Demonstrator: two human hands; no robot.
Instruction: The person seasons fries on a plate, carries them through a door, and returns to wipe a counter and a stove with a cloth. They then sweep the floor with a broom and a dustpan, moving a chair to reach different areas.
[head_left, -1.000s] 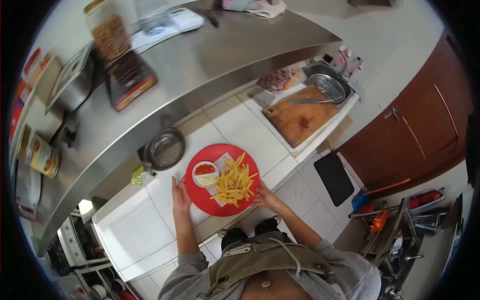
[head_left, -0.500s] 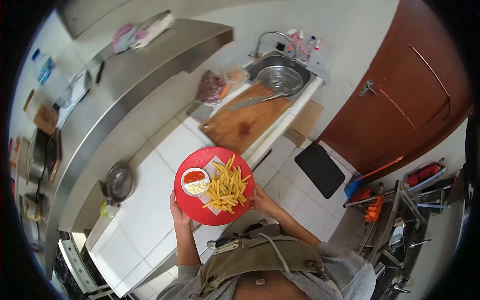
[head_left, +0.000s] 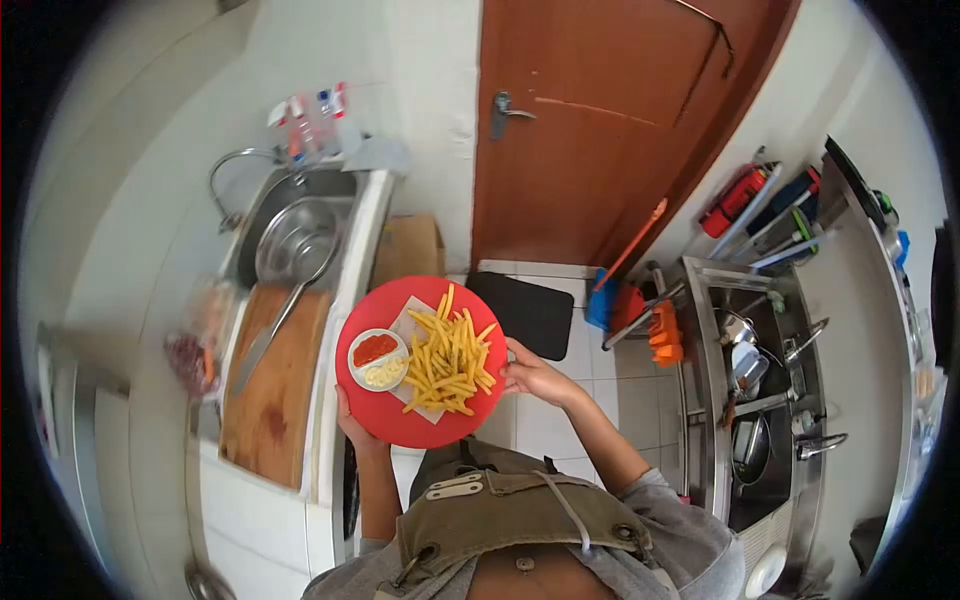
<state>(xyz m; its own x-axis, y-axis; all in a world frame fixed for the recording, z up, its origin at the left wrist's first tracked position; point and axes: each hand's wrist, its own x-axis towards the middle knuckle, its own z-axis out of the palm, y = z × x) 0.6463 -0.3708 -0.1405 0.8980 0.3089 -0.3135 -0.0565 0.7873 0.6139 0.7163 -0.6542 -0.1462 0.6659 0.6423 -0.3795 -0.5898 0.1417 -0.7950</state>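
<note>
Red plate (head_left: 400, 425) was held up in the air in front of the person's chest, off the tabletop (head_left: 255, 520). Its left edge hung over the tabletop's rim & the rest over the floor. L hand (head_left: 350, 428) gripped it from below at the lower-left rim, fingers mostly hidden under the plate. R hand (head_left: 530, 378) clasped the right rim. On the plate lay a heap of fries (head_left: 448, 362) on a paper sheet (head_left: 405, 320), w/ a small white dish (head_left: 378, 360) just beside them on the left, holding a red sauce & a pale one.

Left of the plate, the tabletop carried a wooden cutting board (head_left: 272, 400) w/ a knife (head_left: 262, 345) lying on its far end, handle pointing toward the sink (head_left: 335, 185). A steel bowl (head_left: 295, 245) sat in the sink, w/ a faucet (head_left: 235, 165) at the far-left corner & a few bottles (head_left: 310, 110) behind. A blurred bag (head_left: 195, 345) lay left of the board; its contents couldn't be made out.

Straight ahead stood a brown door (head_left: 600, 120), shut, w/ a lever handle (head_left: 507, 108) on its left side. A black mat (head_left: 525, 312) lay on the floor btw. the person & the door, w/ a piece of cardboard (head_left: 408, 248) near it at the tabletop's end. To the right stood a steel rack (head_left: 760, 370) w/ pots & utensils. An orange-handled tool (head_left: 632, 245) leaned by the door.
</note>
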